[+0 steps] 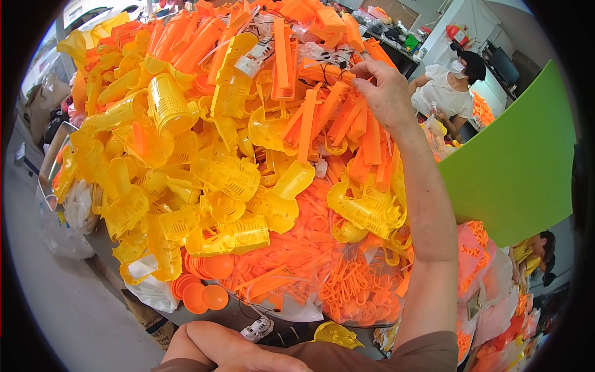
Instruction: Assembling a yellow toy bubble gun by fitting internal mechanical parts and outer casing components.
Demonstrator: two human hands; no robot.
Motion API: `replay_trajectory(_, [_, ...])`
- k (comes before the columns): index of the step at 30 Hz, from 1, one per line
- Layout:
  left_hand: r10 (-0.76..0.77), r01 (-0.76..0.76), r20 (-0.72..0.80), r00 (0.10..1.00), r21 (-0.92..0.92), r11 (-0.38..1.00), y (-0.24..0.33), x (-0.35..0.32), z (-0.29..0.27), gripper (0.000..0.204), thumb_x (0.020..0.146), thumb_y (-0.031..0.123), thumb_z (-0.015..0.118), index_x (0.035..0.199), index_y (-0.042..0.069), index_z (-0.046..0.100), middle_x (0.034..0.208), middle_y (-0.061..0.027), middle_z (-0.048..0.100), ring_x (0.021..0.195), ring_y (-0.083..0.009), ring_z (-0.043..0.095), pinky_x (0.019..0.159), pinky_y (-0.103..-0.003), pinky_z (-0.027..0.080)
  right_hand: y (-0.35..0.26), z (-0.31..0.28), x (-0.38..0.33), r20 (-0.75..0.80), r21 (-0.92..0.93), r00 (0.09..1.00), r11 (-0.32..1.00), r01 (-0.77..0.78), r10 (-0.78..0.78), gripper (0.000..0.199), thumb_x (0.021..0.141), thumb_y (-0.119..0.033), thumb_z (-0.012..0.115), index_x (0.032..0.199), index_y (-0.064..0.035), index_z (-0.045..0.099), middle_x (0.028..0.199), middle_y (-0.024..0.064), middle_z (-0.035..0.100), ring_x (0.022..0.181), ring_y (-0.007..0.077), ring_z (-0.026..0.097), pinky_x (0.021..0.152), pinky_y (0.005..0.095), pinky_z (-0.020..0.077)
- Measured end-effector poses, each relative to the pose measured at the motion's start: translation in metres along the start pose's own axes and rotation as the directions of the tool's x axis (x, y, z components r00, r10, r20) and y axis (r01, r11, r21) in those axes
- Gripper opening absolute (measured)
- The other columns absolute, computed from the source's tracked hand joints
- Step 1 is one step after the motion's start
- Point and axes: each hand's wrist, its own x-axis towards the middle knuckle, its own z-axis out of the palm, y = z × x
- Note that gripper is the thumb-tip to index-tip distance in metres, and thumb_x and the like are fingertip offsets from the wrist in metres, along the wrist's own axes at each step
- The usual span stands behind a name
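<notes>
My right hand (385, 93) reaches to the far right of a heap of plastic parts. Its thumb and fingers are pinched at the end of a long orange plastic piece (325, 72) with thin dark wires lying nearby. Other long orange pieces (307, 124) lean just below the hand. Yellow rounded shells with slotted grilles (232, 177) fill the middle and left. Low at the front edge, my left hand (273, 359) shows only in part beneath its bent forearm; its fingers are hidden. A small white mechanism (257, 328) lies near that forearm.
Orange round cups (217, 266) and a clear bag of orange hooks (353, 282) lie at the heap's front. A large green panel (514, 167) stands on the right. A masked person (446, 93) sits behind it; another person in yellow (532, 257) is at the far right.
</notes>
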Motion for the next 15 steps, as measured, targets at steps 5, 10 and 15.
replay_trajectory(5, [-0.040,0.040,-0.009,0.999,0.006,0.999,0.003,0.003,0.003,0.048,0.092,0.024,0.058,0.138,0.030,0.046,0.138,0.0233,0.046,0.133,-0.0162,0.038,0.095,-0.052,0.043,0.004,-0.001,0.017,-0.094,0.006,0.995,0.999,-0.034,0.035,0.025,0.083,-0.016,0.065,0.102,-0.0002,0.066,0.087,0.0087,0.068,0.078,0.0166,0.063,0.075,0.0292,0.0491])
replay_trajectory(10, [-0.083,0.084,0.007,0.996,-0.035,0.996,0.006,0.005,0.000,0.048,0.092,0.024,0.059,0.138,0.029,0.046,0.138,0.0235,0.045,0.133,-0.0163,0.038,0.098,-0.053,0.040,0.021,0.006,0.053,-0.196,0.020,0.980,1.000,-0.017,0.021,0.028,0.083,-0.019,0.066,0.104,-0.0012,0.066,0.085,0.0081,0.068,0.075,0.0154,0.063,0.072,0.0284,0.0500])
replay_trajectory(15, [-0.045,0.046,0.013,0.999,-0.034,0.998,0.005,0.005,0.000,0.049,0.092,0.024,0.059,0.139,0.027,0.045,0.141,0.0242,0.042,0.137,-0.0159,0.033,0.099,-0.055,0.038,0.009,0.019,0.081,-0.280,-0.133,0.957,0.990,0.037,-0.073,0.042,0.082,-0.027,0.068,0.118,-0.0057,0.060,0.092,0.0098,0.066,0.080,0.0193,0.064,0.075,0.0319,0.0507])
